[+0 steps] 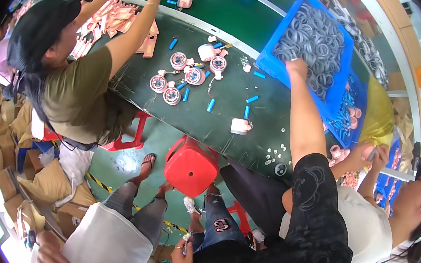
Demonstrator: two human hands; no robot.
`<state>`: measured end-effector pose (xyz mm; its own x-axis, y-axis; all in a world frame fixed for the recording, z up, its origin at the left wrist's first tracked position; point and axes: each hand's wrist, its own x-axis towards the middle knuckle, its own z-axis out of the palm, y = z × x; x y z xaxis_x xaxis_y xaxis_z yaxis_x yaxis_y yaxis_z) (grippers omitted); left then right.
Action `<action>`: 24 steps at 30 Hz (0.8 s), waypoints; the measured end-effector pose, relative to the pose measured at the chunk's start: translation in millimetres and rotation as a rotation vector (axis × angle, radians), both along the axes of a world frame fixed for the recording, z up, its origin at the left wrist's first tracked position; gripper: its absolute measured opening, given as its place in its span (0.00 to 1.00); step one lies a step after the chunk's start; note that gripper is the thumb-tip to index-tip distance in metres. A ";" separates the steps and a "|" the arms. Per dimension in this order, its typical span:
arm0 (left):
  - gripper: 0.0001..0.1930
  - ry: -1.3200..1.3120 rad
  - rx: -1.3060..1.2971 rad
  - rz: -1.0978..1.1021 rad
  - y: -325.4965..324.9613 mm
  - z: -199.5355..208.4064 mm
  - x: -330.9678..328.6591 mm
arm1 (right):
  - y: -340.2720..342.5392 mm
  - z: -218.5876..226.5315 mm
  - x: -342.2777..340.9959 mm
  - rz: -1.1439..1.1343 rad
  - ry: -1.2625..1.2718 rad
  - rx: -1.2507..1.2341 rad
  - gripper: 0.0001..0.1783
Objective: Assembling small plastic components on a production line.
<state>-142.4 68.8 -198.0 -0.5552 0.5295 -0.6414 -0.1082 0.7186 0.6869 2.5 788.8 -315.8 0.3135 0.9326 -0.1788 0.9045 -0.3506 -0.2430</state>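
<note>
My right arm stretches across the green table. My right hand is over the near left side of a tilted blue bin, touching the heap of grey rings; its fingertips are lost among them. Low in the view, my left hand is closed with fingers pinched on a small whitish part, too small to name. On the table lie several round pink-and-white housings with small circuit boards inside, wired to blue cylindrical cells. Closer to me lies a pink-white housing on its side.
Small whitish discs and a dark round piece lie near the table's front edge. A red stool stands below. Co-workers sit left, lower left and right; one holds a pink part. Pink flat pieces are piled far left.
</note>
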 end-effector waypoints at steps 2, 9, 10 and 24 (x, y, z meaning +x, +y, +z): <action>0.13 0.005 -0.026 -0.076 3.9 0.9 -1.2 | 2.6 -2.5 -0.9 -0.028 0.006 0.027 0.21; 0.13 0.001 -0.029 -0.077 10.8 5.2 -1.9 | -5.0 -1.2 -13.6 -0.234 0.203 0.700 0.20; 0.13 -0.009 -0.018 -0.067 11.4 4.2 -2.1 | -2.7 -0.1 -25.3 -0.233 0.203 0.702 0.20; 0.12 0.046 0.017 -0.074 2.7 12.3 4.6 | -169.1 -36.9 -190.7 0.921 0.638 0.264 0.23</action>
